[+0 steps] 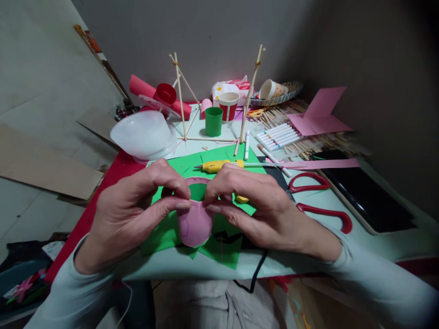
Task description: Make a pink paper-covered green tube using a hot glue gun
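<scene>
- The pink paper cup (195,222) sits between your two hands, held just above the near edge of the desk (343,201). Its long axis tips away from you, with the open mouth up and far and the rounded base down and near.
- Your left hand (137,212) pinches the cup's left rim between thumb and forefinger.
- Your right hand (264,208) pinches the right rim the same way, so both hands are equally near and the fingertips almost meet over the mouth.
- A green lining shows inside the mouth.
- Green paper (219,249) lies directly under the cup and your hands.
- The yellow glue gun (219,165) lies just beyond your fingertips.
- The red scissors (318,201) lie right of your right hand, close by.
- The green cup (213,121) stands well beyond.
</scene>
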Demonstrator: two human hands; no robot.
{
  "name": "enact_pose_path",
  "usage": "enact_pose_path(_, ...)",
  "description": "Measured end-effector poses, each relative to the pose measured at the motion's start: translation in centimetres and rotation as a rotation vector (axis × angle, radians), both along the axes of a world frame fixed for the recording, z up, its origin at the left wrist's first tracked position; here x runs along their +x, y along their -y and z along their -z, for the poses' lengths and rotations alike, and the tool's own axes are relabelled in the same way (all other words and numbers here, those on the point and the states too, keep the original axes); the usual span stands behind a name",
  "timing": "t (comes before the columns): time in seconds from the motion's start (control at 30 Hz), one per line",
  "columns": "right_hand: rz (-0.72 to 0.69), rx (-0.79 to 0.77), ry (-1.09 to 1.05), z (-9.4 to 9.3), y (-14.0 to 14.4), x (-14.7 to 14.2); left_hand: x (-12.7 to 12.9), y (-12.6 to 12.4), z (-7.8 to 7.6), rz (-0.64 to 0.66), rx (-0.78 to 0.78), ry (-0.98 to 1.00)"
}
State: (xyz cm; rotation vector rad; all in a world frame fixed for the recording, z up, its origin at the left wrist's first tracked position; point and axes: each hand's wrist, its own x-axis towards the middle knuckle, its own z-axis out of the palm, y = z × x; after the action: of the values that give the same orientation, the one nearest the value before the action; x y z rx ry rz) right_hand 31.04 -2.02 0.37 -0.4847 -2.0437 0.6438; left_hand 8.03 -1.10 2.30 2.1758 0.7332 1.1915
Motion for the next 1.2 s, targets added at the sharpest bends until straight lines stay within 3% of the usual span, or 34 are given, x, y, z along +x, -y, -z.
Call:
enact_pose_path(0.6, 0.088, 0.045, 0.021, 0.21, 0.41, -0.29, -0.14, 0.11, 0.28, -0.039, 0.101, -0.085)
enact_pose_path(0.97, 0.086, 0.032, 0.084, -0.15, 0.64, -0.33, -0.14, 0.2, -0.23, 0.06, 0.112, -0.189)
enact_pose_path(1.2, 0.079, 0.024, 0.067, -0.1, 0.48, -0.25, 0.21, 0.93, -0.33, -0.038, 0.108, -0.27)
